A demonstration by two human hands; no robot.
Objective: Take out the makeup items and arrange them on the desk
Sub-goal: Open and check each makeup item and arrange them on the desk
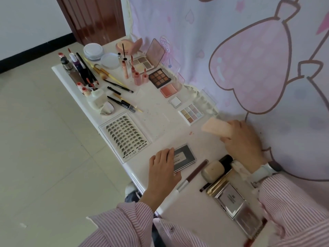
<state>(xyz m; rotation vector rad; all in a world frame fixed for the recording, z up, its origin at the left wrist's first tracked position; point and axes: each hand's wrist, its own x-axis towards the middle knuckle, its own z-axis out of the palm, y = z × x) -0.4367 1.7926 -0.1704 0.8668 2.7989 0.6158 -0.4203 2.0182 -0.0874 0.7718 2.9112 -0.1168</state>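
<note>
My right hand [243, 139] grips a pale peach flat case [216, 128] and holds it just above the white desk [156, 107], near a pastel eyeshadow palette [191, 114]. My left hand [162, 168] rests on the left edge of a dark grey compact [185, 156] lying flat on the desk. Behind it a clear lash box [126, 137] lies flat. Further back stand brown, blush and white palettes, pink lip gloss tubes [137, 75], brushes and pencils.
A foundation bottle [216, 169], a long brown brush [193, 173], a gold tube and a silver mirrored compact [230, 200] lie near my right forearm. A pink cartoon curtain [249, 59] hangs along the desk's far side. Tiled floor lies to the left.
</note>
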